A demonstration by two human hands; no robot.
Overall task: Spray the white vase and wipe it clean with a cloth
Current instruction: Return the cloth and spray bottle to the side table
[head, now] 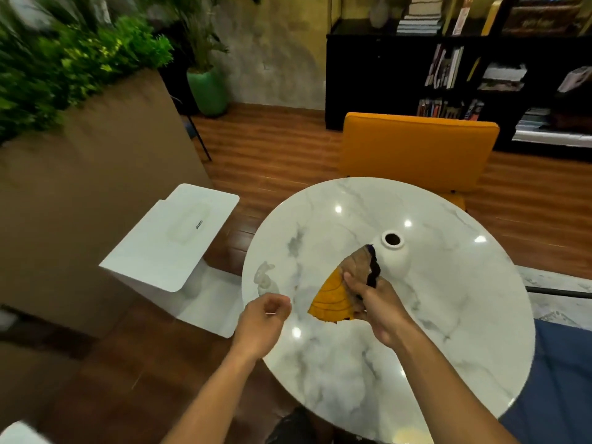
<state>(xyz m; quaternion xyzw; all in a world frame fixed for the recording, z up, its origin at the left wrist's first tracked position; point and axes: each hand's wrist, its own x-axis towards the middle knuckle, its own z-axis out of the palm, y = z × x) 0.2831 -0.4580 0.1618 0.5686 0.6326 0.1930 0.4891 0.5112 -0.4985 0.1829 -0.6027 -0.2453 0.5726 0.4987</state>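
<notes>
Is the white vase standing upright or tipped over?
Upright. The white vase stands on the marble table, its dark round mouth facing up; the right hand holds dried leaves beside it.

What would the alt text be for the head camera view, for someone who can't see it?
Seen from above, a person's right hand holds a brown and orange cloth beside a white vase standing on a round marble table. The left hand, fingers loosely curled, hovers at the table's left edge. An orange chair stands behind the table.
</notes>
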